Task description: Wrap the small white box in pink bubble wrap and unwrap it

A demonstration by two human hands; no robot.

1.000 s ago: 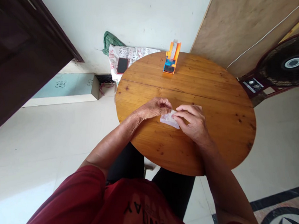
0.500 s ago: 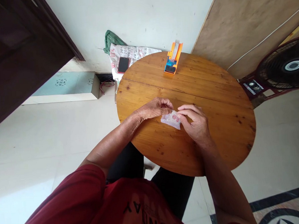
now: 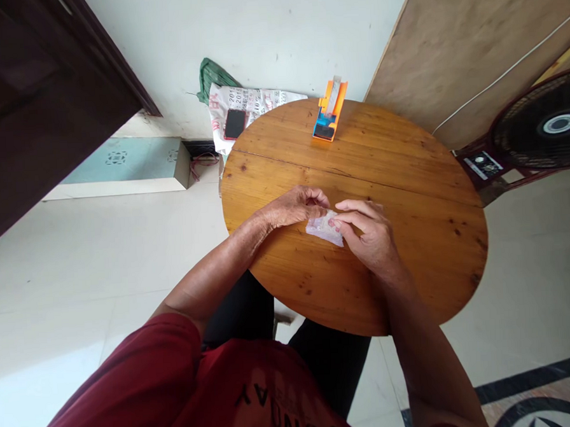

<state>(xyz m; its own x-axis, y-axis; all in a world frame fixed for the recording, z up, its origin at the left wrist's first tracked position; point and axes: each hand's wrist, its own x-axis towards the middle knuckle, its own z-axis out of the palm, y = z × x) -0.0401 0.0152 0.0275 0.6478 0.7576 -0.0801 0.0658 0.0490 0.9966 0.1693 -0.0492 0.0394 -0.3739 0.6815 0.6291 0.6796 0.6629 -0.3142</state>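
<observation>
Over the middle of the round wooden table, both hands meet at a small, crinkled, pale purple plastic packet with a patch of red on it. My left hand is closed, pinching the packet's upper left edge between thumb and fingers. From the right, my right hand reaches in with thumb and index fingertips together on the packet's right part, over the red patch. The fingertips hide that part of the packet.
At the table's far edge stands an orange and blue plastic holder with a greyish strip. Behind the table, a dark phone lies on a printed white sack, beside a green bag. A fan stands to the right.
My right hand has shifted slightly left, its fingertips now covering the red patch. My left hand and the packet stay almost in place.
</observation>
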